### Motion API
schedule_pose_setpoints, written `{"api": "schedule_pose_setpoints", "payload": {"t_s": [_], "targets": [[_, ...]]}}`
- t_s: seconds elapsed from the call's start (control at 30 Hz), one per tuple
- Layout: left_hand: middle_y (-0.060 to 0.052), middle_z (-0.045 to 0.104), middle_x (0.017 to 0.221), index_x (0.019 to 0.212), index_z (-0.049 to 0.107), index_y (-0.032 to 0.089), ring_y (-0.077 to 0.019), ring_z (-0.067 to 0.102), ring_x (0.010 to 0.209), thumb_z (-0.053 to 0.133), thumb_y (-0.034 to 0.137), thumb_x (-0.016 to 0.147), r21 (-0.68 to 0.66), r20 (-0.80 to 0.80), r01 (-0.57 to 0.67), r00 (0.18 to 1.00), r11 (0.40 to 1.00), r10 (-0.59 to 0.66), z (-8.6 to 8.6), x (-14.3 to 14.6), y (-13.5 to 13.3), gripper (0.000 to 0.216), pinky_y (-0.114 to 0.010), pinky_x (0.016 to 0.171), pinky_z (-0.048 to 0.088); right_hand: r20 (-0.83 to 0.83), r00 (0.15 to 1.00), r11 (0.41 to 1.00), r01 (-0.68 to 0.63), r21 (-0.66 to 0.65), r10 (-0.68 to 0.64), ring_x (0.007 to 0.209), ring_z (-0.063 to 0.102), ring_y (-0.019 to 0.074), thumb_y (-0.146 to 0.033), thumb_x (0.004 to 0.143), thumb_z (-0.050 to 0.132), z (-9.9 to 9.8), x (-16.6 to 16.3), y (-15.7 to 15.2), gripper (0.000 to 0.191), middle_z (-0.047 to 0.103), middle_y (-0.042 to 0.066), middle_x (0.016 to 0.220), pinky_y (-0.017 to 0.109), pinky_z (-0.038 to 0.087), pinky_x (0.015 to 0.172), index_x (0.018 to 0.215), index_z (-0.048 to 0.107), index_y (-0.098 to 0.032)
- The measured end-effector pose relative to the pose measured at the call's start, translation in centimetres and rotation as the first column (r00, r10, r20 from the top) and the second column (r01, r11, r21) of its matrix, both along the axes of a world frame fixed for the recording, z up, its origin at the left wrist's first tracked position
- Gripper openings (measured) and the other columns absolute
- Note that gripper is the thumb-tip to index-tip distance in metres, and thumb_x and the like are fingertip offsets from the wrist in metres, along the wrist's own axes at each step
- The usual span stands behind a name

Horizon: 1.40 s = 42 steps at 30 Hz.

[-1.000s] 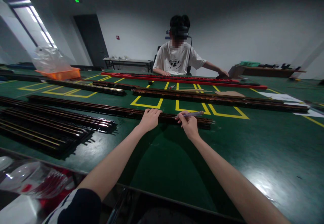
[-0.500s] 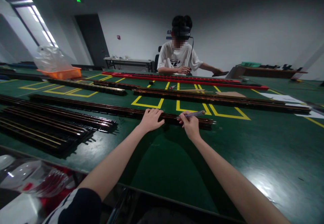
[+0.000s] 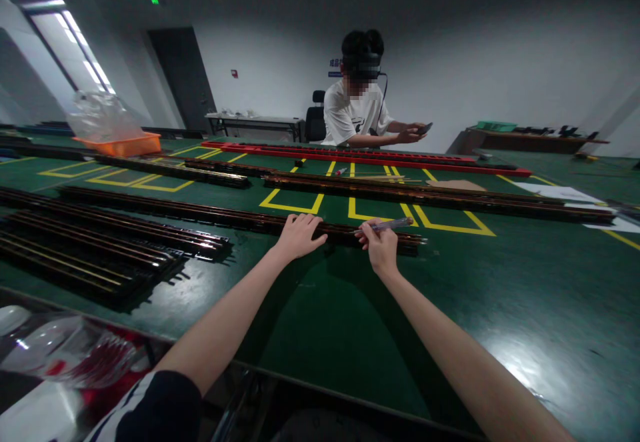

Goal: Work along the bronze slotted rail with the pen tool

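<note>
Rail (image 3: pixel 225 219) is lying flat on the green table (image 3: pixel 500 309), running from about nine o'clock of the hands to just past three o'clock. It is long, thin and dark, so it is probably stiff across but whippy along its length; lifting it would likely call for two holds set well apart, not one end. Its glossy top is looking slippery, and the fine ribs along it may be easy to mark. At eight o'clock a clear bag (image 3: pixel 65 355) is sitting at the table's near edge, and at nine o'clock a stack (image 3: pixel 100 249) of similar pieces is resting well apart from the hands. The left hand (image 3: pixel 300 235) is lying palm down on the rail, fingers loosely bent over its far edge, steadying it rather than clamping it. At twelve o'clock, across the table, a co-worker (image 3: pixel 357 119) is sitting with both hands raised around a small dark object. The right hand (image 3: pixel 381 249) is touching the rail just beside the left, its fingers pinched together on a pen (image 3: pixel 387 225), whose tip is pointing toward nine o'clock and sitting on or just above the rail's top.
</note>
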<state>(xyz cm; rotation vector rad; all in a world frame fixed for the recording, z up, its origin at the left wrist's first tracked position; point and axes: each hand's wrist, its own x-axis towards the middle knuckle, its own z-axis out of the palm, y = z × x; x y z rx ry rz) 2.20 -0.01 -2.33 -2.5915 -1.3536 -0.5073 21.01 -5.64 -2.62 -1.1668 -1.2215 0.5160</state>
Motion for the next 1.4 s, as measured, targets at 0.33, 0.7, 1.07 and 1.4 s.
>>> {"api": "schedule_pose_setpoints", "payload": {"t_s": [0.33,0.7,1.07,1.4], "targets": [[-0.01,0.062,0.119,0.115,0.055,0.018,-0.0262,0.053,0.111,0.042,0.048,0.089,0.009,-0.003,-0.01,1.0,1.0,0.01,0.0,0.08,0.04,0.041,-0.043,0.094,0.035,-0.02,1.0,1.0,-0.021,-0.013,0.021,0.055,0.06,0.0164,-0.055,0.077,0.056,0.11,0.12,0.04,0.038,0.065,0.006,0.065,0.026,0.047,0.043,0.073,0.058,-0.018],[-0.01,0.062,0.116,0.114,0.056,0.018,-0.0267,0.055,0.108,0.044,0.048,0.089,-0.003,-0.006,-0.022,1.0,1.0,0.022,0.17,0.2,-0.05,0.041,-0.043,0.093,0.036,0.026,0.999,0.999,-0.038,-0.002,0.038,0.057,0.059,0.0164,-0.053,0.078,0.056,0.12,0.21,0.02,0.035,0.064,0.004,0.066,0.029,0.048,0.052,0.071,0.058,-0.019],[-0.009,0.063,0.115,0.11,0.057,0.017,-0.026,0.055,0.107,0.043,0.047,0.09,-0.008,-0.02,-0.027,0.999,1.0,0.026,0.41,0.31,-0.07,0.038,-0.043,0.093,0.035,-0.016,1.0,1.0,-0.008,0.0,0.008,0.054,0.059,0.0151,-0.044,0.077,0.056,-0.08,0.18,0.24,0.027,0.065,0.004,0.063,0.027,0.046,0.051,0.07,0.059,-0.018],[-0.009,0.063,0.115,0.109,0.056,0.018,-0.0261,0.055,0.107,0.044,0.043,0.089,-0.024,-0.013,-0.027,1.0,0.999,0.027,0.67,0.56,-0.32,0.034,-0.044,0.093,0.035,0.005,1.0,1.0,-0.001,0.004,0.001,0.055,0.059,0.0154,-0.05,0.077,0.055,0.08,-0.02,0.07,0.033,0.065,0.004,0.064,0.027,0.046,0.05,0.07,0.058,-0.018]]}}
